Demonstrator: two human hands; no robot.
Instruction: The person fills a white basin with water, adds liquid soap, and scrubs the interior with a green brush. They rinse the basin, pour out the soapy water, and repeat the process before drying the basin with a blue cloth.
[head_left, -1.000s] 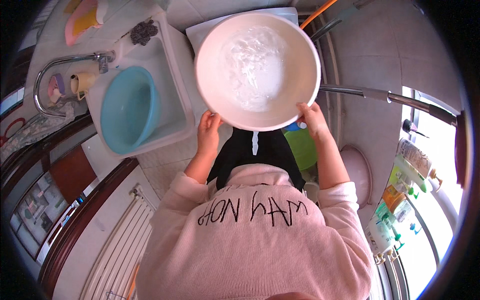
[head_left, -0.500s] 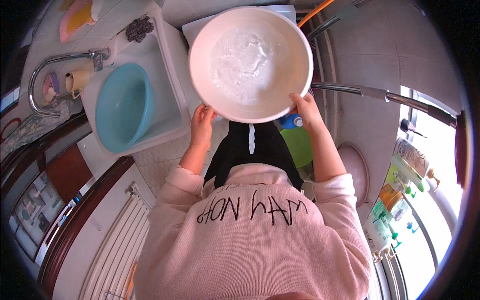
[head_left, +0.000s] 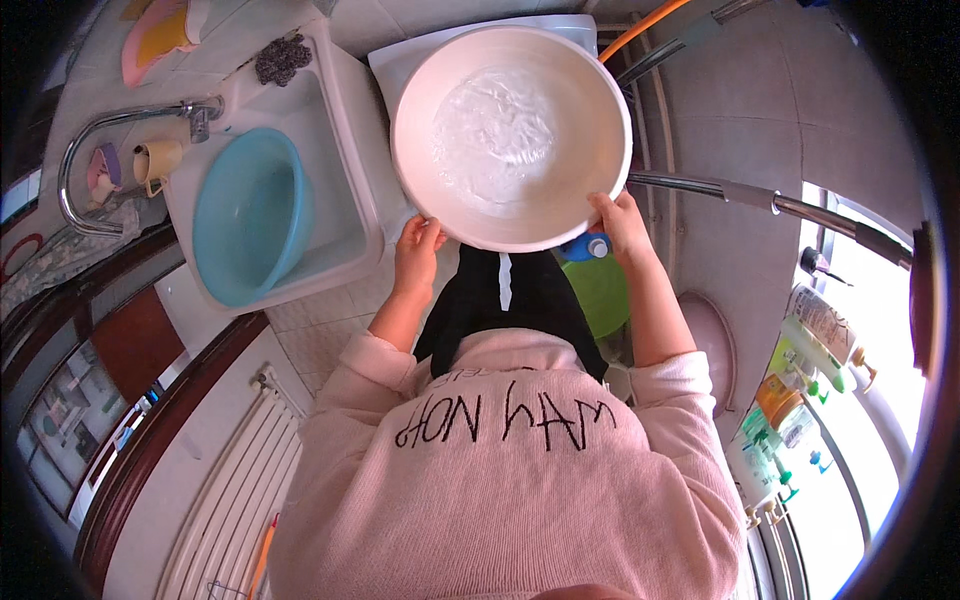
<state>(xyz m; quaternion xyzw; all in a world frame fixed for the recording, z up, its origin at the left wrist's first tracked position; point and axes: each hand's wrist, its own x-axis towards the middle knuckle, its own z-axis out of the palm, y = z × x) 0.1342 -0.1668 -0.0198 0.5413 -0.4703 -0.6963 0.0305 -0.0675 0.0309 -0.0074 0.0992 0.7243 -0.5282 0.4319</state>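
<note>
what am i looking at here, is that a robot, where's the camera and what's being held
There's no robot here: these are a person's own two bare hands. The view comes from a wide fisheye camera worn on the head, looking down, so straight edges bend near the rim. The pink sweater filling the bottom is the wearer's own.

The left hand and right hand hold the near rim of a large white basin with rippling water in it. On the person's left, a blue basin sits in a white sink, with a curved metal faucet beside it.
</note>
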